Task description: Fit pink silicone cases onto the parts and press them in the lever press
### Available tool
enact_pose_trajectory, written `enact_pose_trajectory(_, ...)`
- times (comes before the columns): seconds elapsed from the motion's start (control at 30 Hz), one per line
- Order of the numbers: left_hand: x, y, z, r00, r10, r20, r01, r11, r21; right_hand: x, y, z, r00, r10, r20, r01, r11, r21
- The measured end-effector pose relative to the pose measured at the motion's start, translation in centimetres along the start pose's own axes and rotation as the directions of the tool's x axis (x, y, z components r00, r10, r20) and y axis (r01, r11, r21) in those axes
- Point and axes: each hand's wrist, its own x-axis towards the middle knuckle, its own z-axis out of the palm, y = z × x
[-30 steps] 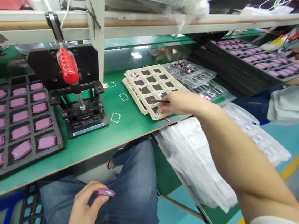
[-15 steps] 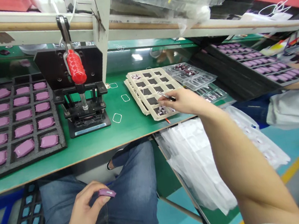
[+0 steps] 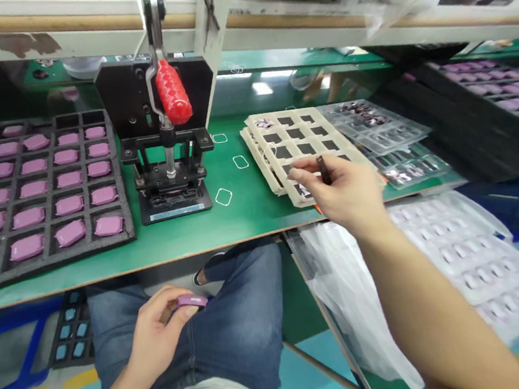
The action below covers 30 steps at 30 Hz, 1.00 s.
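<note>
My left hand (image 3: pixel 156 331) pinches a small purple casing (image 3: pixel 191 301) between thumb and fingers, held above my lap. My right hand (image 3: pixel 346 191) is over the near edge of the beige compartment tray (image 3: pixel 286 134), with a slim dark tool (image 3: pixel 323 170) held among its fingers. Its thumb and fingertips are drawn together low over a tray cell. Whether they also grip a small part is too fine to tell. Small shiny pieces lie in the tray's near cell, partly hidden by the hand. Thin white ring-shaped gaskets (image 3: pixel 223 196) lie on the green bench left of the tray.
A black toggle press with a red handle (image 3: pixel 173 92) stands on the bench. At left lies a black foam tray (image 3: pixel 127 225) of purple casings. Clear plastic trays (image 3: pixel 373 125) sit right of the beige tray. White bagged trays (image 3: pixel 463 258) rest below the bench at right.
The view has swung left. My right hand has drawn its fingertips together over the near cells, and the tool now tilts upright in it. The left hand keeps the purple casing.
</note>
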Motion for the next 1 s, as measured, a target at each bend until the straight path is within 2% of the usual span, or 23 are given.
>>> enact_pose_trajectory(0.1, 0.0, 0.0, -0.3, 1.0, 0.013, -0.001, -0.013, 1.0, 0.012, 1.0, 1.4, 0.2, 0.996, 0.079, -0.044, -0.081, 0.995, -0.052)
enact_pose_trajectory(0.17, -0.3, -0.2, -0.5, 1.0, 0.007, 0.009, -0.007, 1.0, 0.016, 2.3, 3.0, -0.4, 0.989, 0.121, -0.081, -0.131, 0.982, -0.133)
enact_pose_trajectory(0.23, -0.5, -0.5, -0.7, 1.0, -0.003, 0.009, 0.003, 1.0, 0.008, 3.3, 4.5, -1.1, 0.986, 0.151, -0.069, -0.16, 0.974, -0.162)
enact_pose_trajectory(0.37, -0.6, -1.1, -0.6, 1.0, -0.027, -0.007, 0.026, 0.999, -0.027, 3.3, 6.2, -1.2, 0.97, 0.245, -0.004, -0.245, 0.969, 0.017)
enact_pose_trajectory(0.53, -0.7, -1.6, -0.4, 1.0, -0.03, -0.004, 0.03, 0.999, -0.021, 3.0, 6.3, -0.7, 0.923, 0.383, 0.03, -0.372, 0.871, 0.322)
enact_pose_trajectory(0.73, -0.8, -1.6, -0.1, 1.0, -0.022, 0.014, 0.022, 1.0, -0.022, 3.8, 6.3, -1.0, 0.955, 0.293, 0.039, -0.292, 0.913, 0.284)
enact_pose_trajectory(0.87, -0.8, -1.4, 0.1, 0.999, -0.037, 0.013, 0.038, 0.999, -0.036, 4.0, 6.2, -0.9, 0.955, 0.296, 0.001, -0.285, 0.918, 0.276)
enact_pose_trajectory(1.0, -0.8, -1.3, 0.1, 0.999, -0.037, 0.014, 0.038, 0.999, -0.033, 4.2, 6.0, -0.7, 0.962, 0.27, -0.031, -0.262, 0.951, 0.163)
